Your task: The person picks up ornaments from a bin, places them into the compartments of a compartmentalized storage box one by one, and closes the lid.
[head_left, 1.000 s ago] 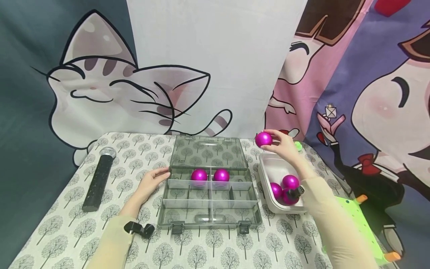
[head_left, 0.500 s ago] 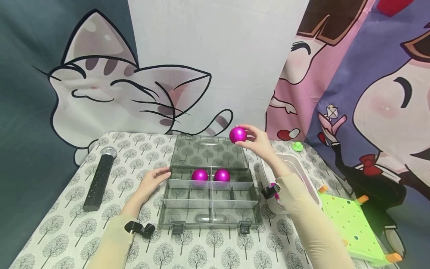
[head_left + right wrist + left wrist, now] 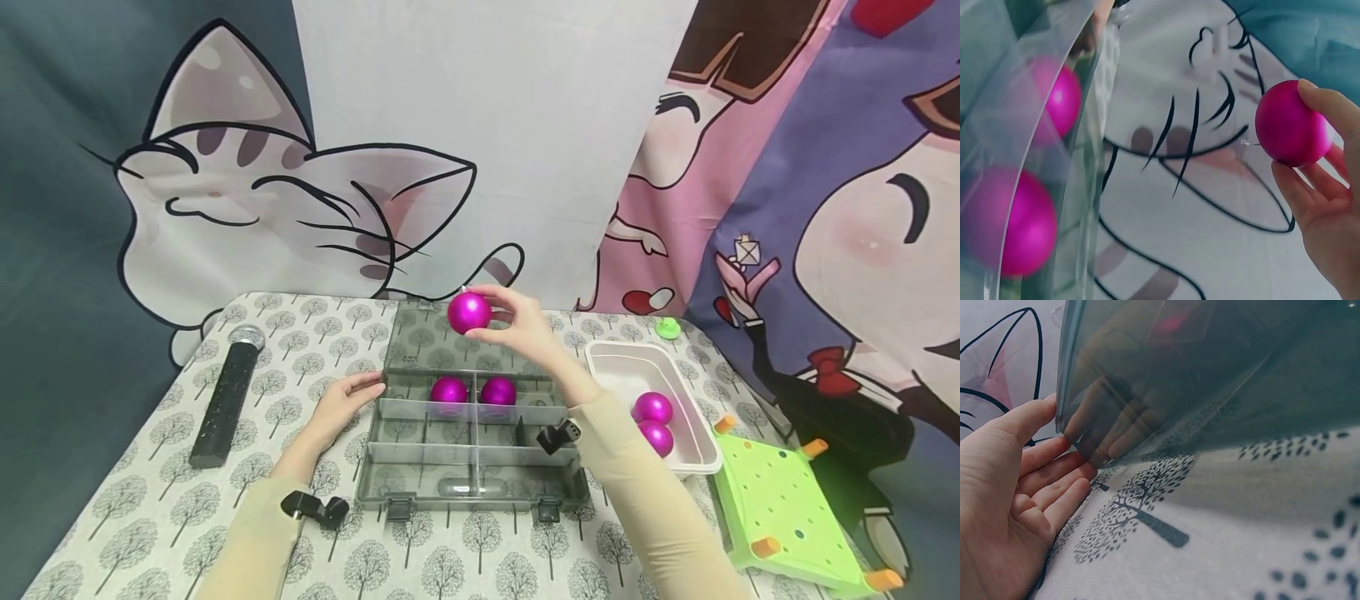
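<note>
Fingers, left to right:
- Left hand (image 3: 339, 408): fingers extended and relaxed, holding nothing; in the left wrist view the thumb touches the edge of the smoky clear divided box (image 3: 474, 504), fingertips at its lower corner.
- Right hand (image 3: 521, 327): thumb and fingers clamped round the held magenta ball (image 3: 468, 313), its small silver cap pointing up in the head view.

Pose, left to right:
- Left hand: left of centre, beside the box's left edge, palm turned to the box.
- Right hand: raised at centre, in front of the open lid (image 3: 420, 337); forearm slants up from lower right.

Contents, left to right:
- Black microphone (image 3: 225, 396), far left of the table.
- Left boxed ball (image 3: 449, 391) and right boxed ball (image 3: 498, 391), in the back row, either side of the centre divider.
- White tub (image 3: 618, 371), right of centre; two magenta balls (image 3: 656, 438) visible inside, the sleeve (image 3: 637, 467) covering part of it.

Change against the earlier head frames: the held ball has travelled left from above the tub to the lid; the left hand keeps its place.
</note>
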`<state>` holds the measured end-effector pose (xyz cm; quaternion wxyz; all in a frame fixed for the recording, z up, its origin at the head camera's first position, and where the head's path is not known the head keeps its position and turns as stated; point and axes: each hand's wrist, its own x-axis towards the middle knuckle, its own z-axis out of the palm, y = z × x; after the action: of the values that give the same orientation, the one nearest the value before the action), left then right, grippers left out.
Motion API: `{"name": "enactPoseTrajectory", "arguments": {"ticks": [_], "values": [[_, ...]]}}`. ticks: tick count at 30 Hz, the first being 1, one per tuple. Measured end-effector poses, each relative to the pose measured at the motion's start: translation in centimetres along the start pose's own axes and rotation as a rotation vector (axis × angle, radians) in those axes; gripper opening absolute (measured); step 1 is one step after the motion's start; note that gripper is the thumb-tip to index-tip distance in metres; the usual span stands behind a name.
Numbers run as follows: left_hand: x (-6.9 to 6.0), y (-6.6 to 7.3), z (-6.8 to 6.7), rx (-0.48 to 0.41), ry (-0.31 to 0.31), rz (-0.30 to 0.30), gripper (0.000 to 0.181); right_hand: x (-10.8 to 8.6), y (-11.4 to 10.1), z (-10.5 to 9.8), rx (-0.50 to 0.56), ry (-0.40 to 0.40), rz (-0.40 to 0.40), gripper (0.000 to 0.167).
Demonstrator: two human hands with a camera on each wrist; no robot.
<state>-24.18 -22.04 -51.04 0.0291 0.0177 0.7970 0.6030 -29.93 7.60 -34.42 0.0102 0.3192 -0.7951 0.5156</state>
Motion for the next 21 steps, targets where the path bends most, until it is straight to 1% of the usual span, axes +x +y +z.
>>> {"name": "enactPoseTrajectory", "arguments": {"ticks": [5,8,14,18,21], "values": [[0.0,0.0,0.0,-0.003,-0.001,0.003,0.057,0.1,-0.9,1.9,0.019,-0.029,-0.098,0.065],[0.0,0.0,0.0,0.007,0.003,0.0,0.056,0.1,-1.5,3.0,0.023,-0.057,-0.135,0.064],[0.0,0.1,0.1,0.011,0.001,0.001,0.056,-0.1,-1.7,4.9,-0.027,-0.15,-0.151,0.064],[0.1,0.1,0.1,-0.01,0.005,0.0,0.055,-0.3,-1.6,6.1,-0.054,-0.22,-0.148,0.063],[0.1,0.0,0.1,-0.022,0.004,0.014,0.055,-0.4,-1.3,6.9,-0.053,-0.28,-0.148,0.063]]}}
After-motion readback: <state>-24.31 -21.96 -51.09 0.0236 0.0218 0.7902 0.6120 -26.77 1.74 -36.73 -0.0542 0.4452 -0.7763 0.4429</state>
